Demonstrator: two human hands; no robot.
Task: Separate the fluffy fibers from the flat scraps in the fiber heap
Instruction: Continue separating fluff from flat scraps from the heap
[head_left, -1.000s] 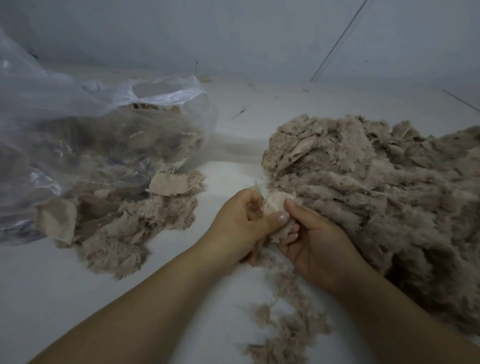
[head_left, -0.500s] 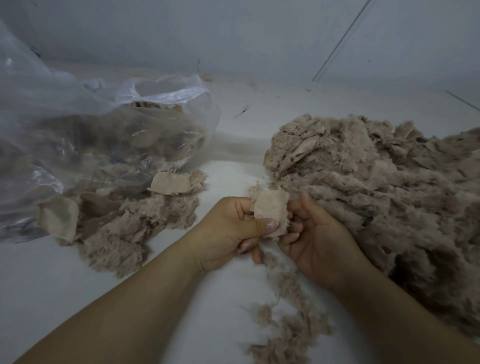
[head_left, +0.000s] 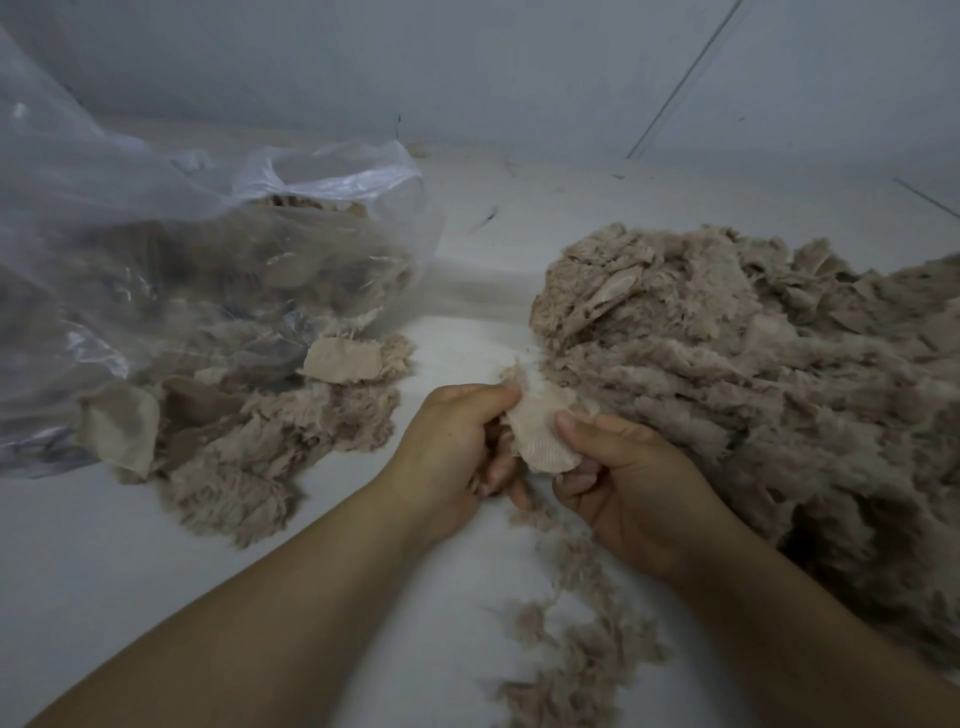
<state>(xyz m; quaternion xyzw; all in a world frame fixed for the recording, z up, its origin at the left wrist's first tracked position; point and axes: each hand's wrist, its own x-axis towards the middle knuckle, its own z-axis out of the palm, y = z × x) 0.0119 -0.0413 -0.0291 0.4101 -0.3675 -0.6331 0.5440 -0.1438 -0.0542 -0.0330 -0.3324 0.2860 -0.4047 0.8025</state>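
Since one second ago, the flat scrap (head_left: 543, 434) has gone from bunched between the hands to spread open at frame center, just beside the big fiber heap (head_left: 753, 374) at right. Left hand (head_left: 457, 441) fingers pinch its upper left edge; right hand (head_left: 631, 478) fingers pinch its right edge. Judgement: the scrap is nearly stripped, with fluff (head_left: 576, 623) lying on the tabletop (head_left: 130, 571) below. No writing is legible anywhere, including the plastic bag (head_left: 156, 249) at upper left.

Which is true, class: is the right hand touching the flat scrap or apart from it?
Touching. The head view shows the right hand pinching the flat scrap with its thumb on top.
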